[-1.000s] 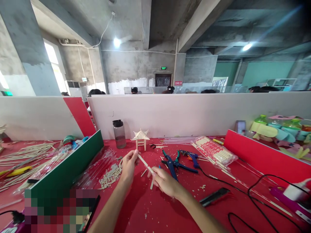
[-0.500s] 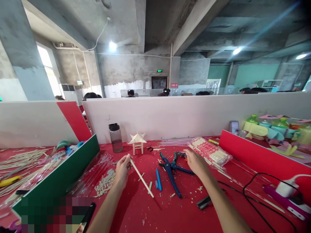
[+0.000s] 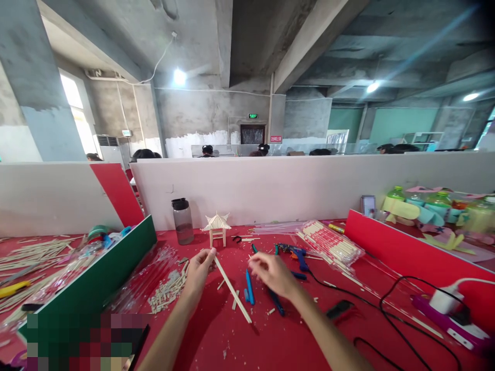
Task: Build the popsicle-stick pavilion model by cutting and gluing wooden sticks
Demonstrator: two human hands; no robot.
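My left hand (image 3: 200,267) is closed round the upper end of a long pale wooden stick (image 3: 233,289), which slants down to the right above the red table. My right hand (image 3: 273,270) hovers with loosely curled, parted fingers and nothing visible in them. Beneath it lie dark blue pliers (image 3: 277,303), largely covered by the hand. A blue pen (image 3: 250,288) with its cap beside it rests between my hands. Behind them stands a small wooden-stick pavilion (image 3: 218,226) with a peaked roof. To the right of the pliers lies a blue glue gun (image 3: 297,254).
A water bottle (image 3: 182,221) stands by the white partition (image 3: 240,190). Cut stick pieces (image 3: 166,292) are heaped at left, near a green divider (image 3: 93,278). Packed chopsticks (image 3: 330,242) lie at right. A black cable (image 3: 348,291) runs towards a purple power strip (image 3: 450,322).
My right hand has moved left from beside the glue gun to over the pliers. The stick in my left hand has shifted slightly right and down.
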